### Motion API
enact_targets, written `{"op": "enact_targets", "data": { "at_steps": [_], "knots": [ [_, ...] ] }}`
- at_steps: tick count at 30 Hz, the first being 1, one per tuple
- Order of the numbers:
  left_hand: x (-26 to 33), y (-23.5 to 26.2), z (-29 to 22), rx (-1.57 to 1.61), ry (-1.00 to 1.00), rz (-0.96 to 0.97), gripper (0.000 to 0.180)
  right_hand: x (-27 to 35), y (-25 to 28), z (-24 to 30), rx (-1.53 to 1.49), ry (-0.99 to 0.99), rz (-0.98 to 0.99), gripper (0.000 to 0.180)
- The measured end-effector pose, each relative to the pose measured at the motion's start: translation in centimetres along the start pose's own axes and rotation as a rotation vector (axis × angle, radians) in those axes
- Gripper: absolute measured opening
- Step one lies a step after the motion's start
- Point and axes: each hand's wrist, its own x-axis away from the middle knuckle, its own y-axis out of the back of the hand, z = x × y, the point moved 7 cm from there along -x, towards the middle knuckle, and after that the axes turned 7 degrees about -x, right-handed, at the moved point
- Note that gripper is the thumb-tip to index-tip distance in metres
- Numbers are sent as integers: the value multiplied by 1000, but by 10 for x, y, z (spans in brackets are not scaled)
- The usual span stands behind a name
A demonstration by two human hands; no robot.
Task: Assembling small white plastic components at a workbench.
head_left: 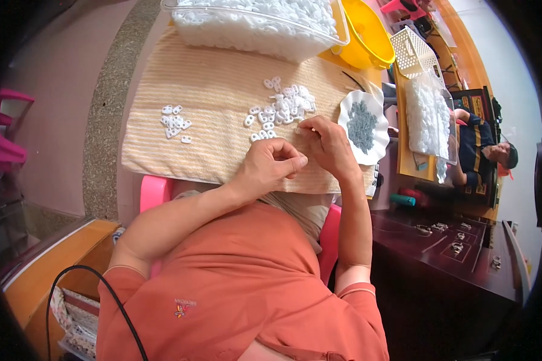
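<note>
My left hand [272, 162] is over the near part of a striped beige cloth [205, 78], thumb and index finger pinched together. Whatever sits between those fingertips is too small to name. To its right, my right hand [328, 144] has its fingers curled and thumb drawn in; what they hold, if anything, is hidden. Just beyond both hands lies a loose pile of small white plastic pieces with two holes [289, 103]. A smaller group of the same pieces [174, 122] lies to the left. Right of my right hand, a white scalloped plate [377, 150] bears many small grey slivers.
At the far edge stands a clear bin [265, 51] full of white pieces, beside a yellow basin [367, 36]. Another person [485, 150] sits at the right near a second bin of white pieces [427, 117]. A pink chair [9, 129] is at the left.
</note>
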Motion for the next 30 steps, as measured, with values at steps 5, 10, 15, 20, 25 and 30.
{"op": "enact_targets", "data": {
  "at_steps": [5, 10, 15, 20, 25, 30],
  "knots": [
    [-1, 0, 1, -6, 5, 5, 15, 7, 0, -5, -1, -82, -12, 13],
    [0, -1, -1, 18, -3, -8, 13, 14, 2, -6, -109, -74, -52, 10],
    [1, 1, -2, 33, -7, -12, 13, 14, 3, -6, -157, -15, -106, 8],
    [0, -1, -2, 4, 0, -21, 13, 21, 0, -16, -212, -174, -85, 10],
    [0, 0, -3, 8, -10, -27, 12, 18, 1, -7, -154, -46, -116, 14],
    [1, 5, -2, 132, 27, -122, 11, 32, -7, -18, -490, -274, -136, 11]
  ]
}}
